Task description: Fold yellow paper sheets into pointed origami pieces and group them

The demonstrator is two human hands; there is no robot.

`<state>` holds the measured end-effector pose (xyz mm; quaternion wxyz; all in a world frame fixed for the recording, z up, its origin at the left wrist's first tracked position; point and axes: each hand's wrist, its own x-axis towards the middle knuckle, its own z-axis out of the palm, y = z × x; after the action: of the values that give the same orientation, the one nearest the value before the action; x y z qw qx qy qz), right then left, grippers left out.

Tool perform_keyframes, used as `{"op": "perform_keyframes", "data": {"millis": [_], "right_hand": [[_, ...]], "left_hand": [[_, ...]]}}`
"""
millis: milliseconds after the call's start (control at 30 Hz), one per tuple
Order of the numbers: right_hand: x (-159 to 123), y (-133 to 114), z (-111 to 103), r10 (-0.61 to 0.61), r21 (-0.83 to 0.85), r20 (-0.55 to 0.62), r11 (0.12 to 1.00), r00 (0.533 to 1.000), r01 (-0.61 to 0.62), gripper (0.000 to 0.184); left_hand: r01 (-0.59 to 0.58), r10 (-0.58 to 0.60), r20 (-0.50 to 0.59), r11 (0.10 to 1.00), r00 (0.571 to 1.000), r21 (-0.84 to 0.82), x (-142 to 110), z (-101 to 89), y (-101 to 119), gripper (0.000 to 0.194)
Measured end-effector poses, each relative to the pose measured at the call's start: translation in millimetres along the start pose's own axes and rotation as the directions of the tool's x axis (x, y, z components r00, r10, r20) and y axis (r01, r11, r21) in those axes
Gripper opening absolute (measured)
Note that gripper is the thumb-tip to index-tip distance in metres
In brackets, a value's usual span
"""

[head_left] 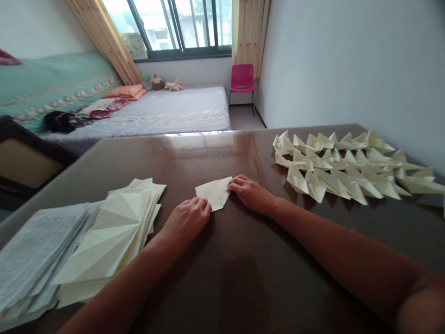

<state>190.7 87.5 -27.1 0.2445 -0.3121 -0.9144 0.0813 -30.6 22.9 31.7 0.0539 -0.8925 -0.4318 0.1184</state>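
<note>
Both forearms are bare and reach in over the shiny brown table point(239, 278), meeting at a small folded cream paper point(211, 192) that sits about mid-table. Left hand point(191, 214) comes up at a slant from the bottom edge, back of the hand facing up, fingers curled in and bunched together, tips down on the paper's lower left side. Thumb's tucked out of sight, so I can't tell if it's really pinching or just pressing there.

Right hand point(248, 191) comes in flatter, with the forearm running in from the lower right corner. Wrist is a bit bent, knuckles up, and the thumb and fingertips are drawn together, gripping the paper's right edge near the upper corner.

Just beside the left forearm there's a pile of creased cream sheets point(120, 215), overlapping some printed pages point(38, 250) further left. Over on the far right, well apart from the right hand, a bunch of pointy folded paper pieces point(333, 169) stand in rough rows.
</note>
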Motion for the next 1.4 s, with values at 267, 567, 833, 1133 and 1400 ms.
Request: {"op": "perform_keyframes", "data": {"millis": [267, 567, 833, 1133, 1400], "right_hand": [[0, -2, 0, -0.001, -0.011, -0.013, 1.000, 1.000, 0.001, 0.023], [0, -3, -1, 0.007, -0.001, -0.015, 1.000, 1.000, -0.007, 0.024], [1, -10, -10, -0.004, 0.067, 0.005, 0.998, 1.000, 0.004, 0.018], [-3, -42, -24, -0.113, -0.107, 0.181, 0.985, 0.977, 0.134, 0.016], [-3, -31, -24, -0.142, -0.062, 0.213, 0.985, 0.967, 0.159, 0.017]], "left_hand": [[0.015, -0.014, 0.018, 0.999, 1.000, -0.051, -2, 2.5, -6, 0.018], [0.051, -0.050, -0.023, 0.998, 0.998, 0.037, 1, 2.2, -2, 0.017], [0.076, -0.072, -0.098, 0.997, 0.993, 0.030, -2, -0.5, -5, 0.016], [0.139, -0.167, -0.110, 0.964, 0.980, -0.227, -5, -3.0, 7, 0.014], [-0.068, 0.022, -0.126, 0.924, 0.992, -0.376, -3, 6.6, -5, 0.026]]}}
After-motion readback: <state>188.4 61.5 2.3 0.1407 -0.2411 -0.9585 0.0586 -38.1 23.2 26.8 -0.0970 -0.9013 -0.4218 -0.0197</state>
